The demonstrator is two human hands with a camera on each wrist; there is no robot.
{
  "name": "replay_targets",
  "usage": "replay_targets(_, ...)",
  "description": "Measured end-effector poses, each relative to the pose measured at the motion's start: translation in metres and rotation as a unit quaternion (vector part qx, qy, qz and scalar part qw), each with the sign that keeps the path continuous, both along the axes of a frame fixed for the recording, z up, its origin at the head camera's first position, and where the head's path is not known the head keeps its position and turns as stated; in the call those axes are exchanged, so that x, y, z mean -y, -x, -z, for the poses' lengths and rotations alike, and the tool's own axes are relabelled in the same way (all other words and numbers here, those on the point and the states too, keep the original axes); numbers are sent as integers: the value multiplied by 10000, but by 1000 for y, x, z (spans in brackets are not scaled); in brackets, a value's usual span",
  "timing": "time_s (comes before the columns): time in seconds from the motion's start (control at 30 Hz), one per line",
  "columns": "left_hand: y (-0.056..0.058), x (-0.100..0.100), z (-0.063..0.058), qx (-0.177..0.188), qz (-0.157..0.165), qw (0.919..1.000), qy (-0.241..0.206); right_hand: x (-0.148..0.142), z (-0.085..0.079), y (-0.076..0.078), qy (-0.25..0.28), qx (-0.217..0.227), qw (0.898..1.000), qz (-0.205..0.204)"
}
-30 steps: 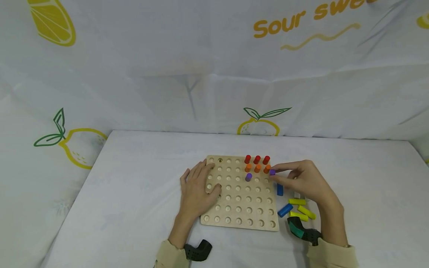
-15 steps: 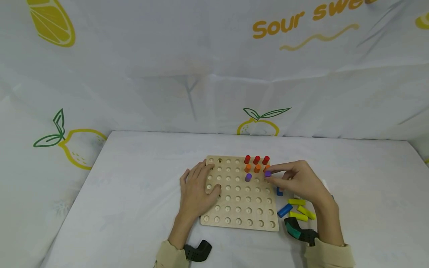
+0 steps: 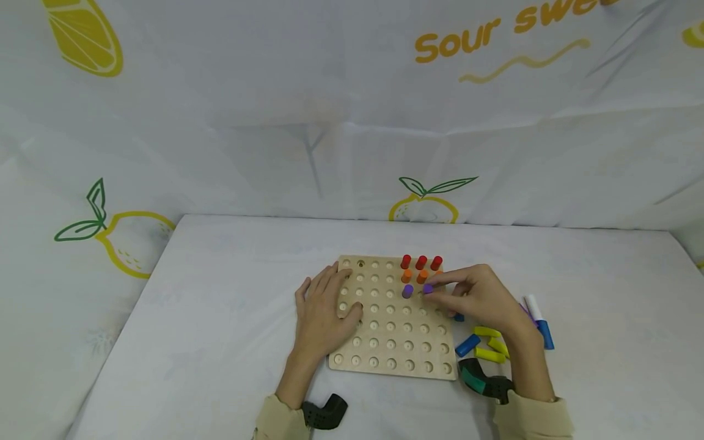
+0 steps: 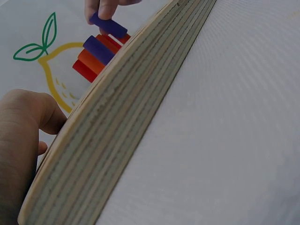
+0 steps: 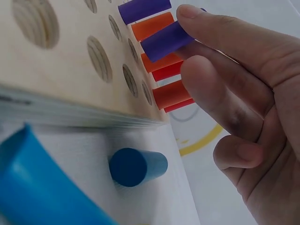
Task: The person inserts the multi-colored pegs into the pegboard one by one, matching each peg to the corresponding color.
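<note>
A square wooden pegboard (image 3: 392, 336) with rows of round holes lies on the white table. My left hand (image 3: 323, 311) rests on its left edge, fingers and thumb spread over the top. My right hand (image 3: 484, 299) pinches a purple peg (image 5: 167, 41) between thumb and fingertips, tilted close over the third row. Just left of it stands another purple peg (image 3: 407, 291) in a hole. Behind them are a row of orange pegs (image 3: 407, 276), partly covered by the right hand, and a row of three red pegs (image 3: 421, 262).
Right of the board lie several yellow pegs (image 3: 489, 355) and a blue peg (image 3: 468, 346). Farther right, beyond the right wrist, are a white peg (image 3: 532, 307) and another blue peg (image 3: 545, 334). Both wrists wear dark devices (image 3: 326, 412). A white lemon-print cloth (image 3: 264, 153) hangs behind.
My right hand has moved left with the purple peg, from the board's right edge to beside the standing purple peg. The left hand has stayed in place.
</note>
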State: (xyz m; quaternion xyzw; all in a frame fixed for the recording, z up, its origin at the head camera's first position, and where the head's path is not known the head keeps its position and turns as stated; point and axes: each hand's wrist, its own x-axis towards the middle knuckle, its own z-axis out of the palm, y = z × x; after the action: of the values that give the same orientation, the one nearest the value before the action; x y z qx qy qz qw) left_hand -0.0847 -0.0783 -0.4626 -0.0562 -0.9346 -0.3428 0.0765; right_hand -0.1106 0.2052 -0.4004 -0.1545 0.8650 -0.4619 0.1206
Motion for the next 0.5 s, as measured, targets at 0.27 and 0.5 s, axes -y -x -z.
replay_targets(0.27, -1, 0, -2, 29, 8, 10000, -15, 4, 3, 1, 36, 159, 9999, -10)
replay_targets(0.5, -1, 0, -3, 71, 20, 10000, -52, 5, 4, 1, 71, 163, 9998, -43)
